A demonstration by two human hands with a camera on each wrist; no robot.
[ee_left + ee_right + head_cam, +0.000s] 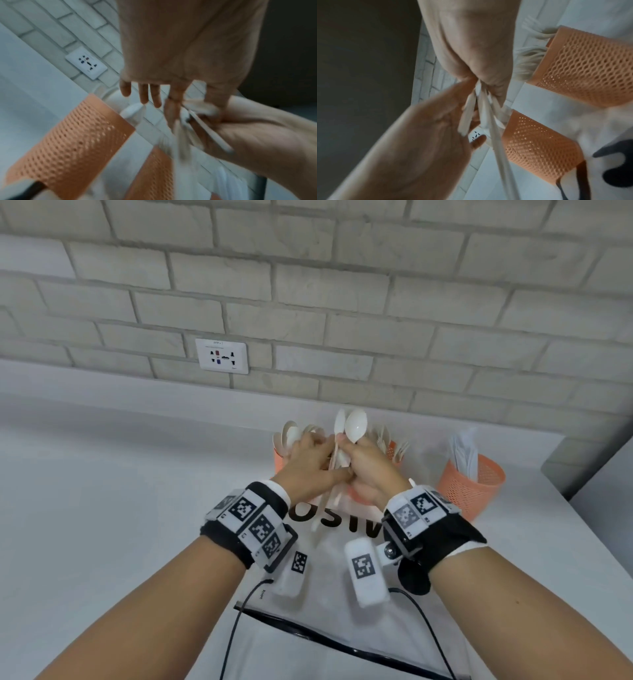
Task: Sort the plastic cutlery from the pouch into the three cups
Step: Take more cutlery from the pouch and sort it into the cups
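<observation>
Head view, left to right. Socket [222, 356] on the brick wall [342, 285], above a white counter [102, 491]. Three orange mesh cups along the back: spoon cup [281, 457] partly behind the left hand [310, 465], fork cup [392, 449] behind the right hand [368, 470], knife cup [471, 487] well apart to the right, holding white knives [464, 455]. Both hands meet above the clear pouch [342, 559], which lies flat on the counter near the person.

Right hand: fingers curled round a bundle of white cutlery, with a spoon [356, 426] standing upright above the fist. Left hand: thumb and forefinger pinch one handle in that bundle.

Left wrist view adds what the head view hides: the other fingers [143, 93] of the left hand are straight and spread, holding nothing, above the spoon cup's rim. Much motion blur on the handles.

Right wrist view shows the handles [488, 115] fanning down out of the fist, the left thumb pressed against them, and fork tines [529, 60] sticking out of the fork cup. Which piece the left hand pinches cannot be told.
</observation>
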